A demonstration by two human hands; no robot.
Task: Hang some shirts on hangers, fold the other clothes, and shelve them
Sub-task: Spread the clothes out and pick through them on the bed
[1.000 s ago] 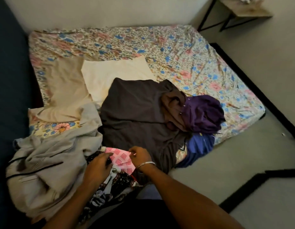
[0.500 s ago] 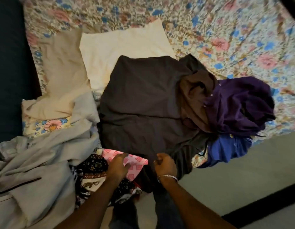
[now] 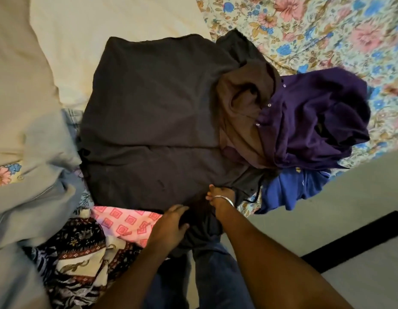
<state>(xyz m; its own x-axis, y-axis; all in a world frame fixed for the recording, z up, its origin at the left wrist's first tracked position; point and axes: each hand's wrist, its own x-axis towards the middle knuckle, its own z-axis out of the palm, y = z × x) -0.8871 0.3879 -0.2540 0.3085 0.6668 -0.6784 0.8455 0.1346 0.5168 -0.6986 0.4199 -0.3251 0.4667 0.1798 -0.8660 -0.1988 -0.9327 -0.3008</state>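
Note:
A large dark grey garment [image 3: 149, 119] lies spread flat on the bed, its near hem hanging toward me. My left hand [image 3: 171, 226] grips that hem, fingers curled over the dark fabric beside a pink patterned cloth [image 3: 126, 221]. My right hand [image 3: 220, 195], with a bracelet on its wrist, holds the same hem a little to the right, its fingertips buried in the fabric. A crumpled brown garment [image 3: 244, 108] and a purple buttoned shirt [image 3: 316, 121] lie on the dark garment's right side.
A blue garment [image 3: 289, 188] hangs off the bed edge at right. A grey jacket [image 3: 37, 175] and a black patterned garment [image 3: 77, 253] are piled at left. Cream [image 3: 104, 41] and beige [image 3: 15, 63] cloths lie behind on the floral sheet [image 3: 304, 30]. Grey floor [image 3: 349, 197] is at right.
Both hands left the pink cloth and moved right onto the dark grey garment's near hem. The view has dropped closer to the bed.

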